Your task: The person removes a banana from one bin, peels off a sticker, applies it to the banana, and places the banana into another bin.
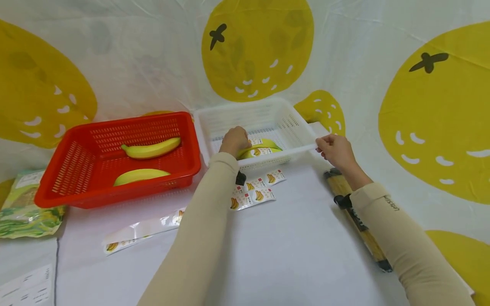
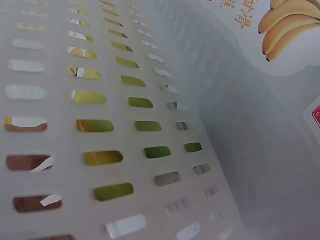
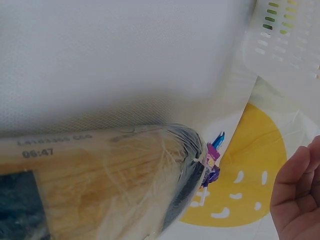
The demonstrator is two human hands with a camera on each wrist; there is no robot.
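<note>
A white plastic basket (image 1: 294,123) stands at the back of the table. Inside it lies a yellow-green banana (image 1: 264,148) with a sticker on it. My left hand (image 1: 234,141) reaches into the basket, fingers curled over the banana's left end. With my right hand (image 1: 334,149) I pinch the rim at the basket's front right corner. The left wrist view is filled by the slotted basket wall (image 2: 125,125), with a banana sticker sheet (image 2: 285,30) beside it. In the right wrist view only part of my right hand (image 3: 300,200) shows, below the basket (image 3: 290,40).
A red basket (image 1: 76,157) on the left holds two bananas (image 1: 153,148) (image 1: 139,175). Banana sticker sheets (image 1: 256,191) and a peeled backing strip (image 1: 141,231) lie in front of the baskets. A long wrapped pack (image 1: 360,221) (image 3: 100,185) lies under my right forearm. A green bag (image 1: 23,208) sits far left.
</note>
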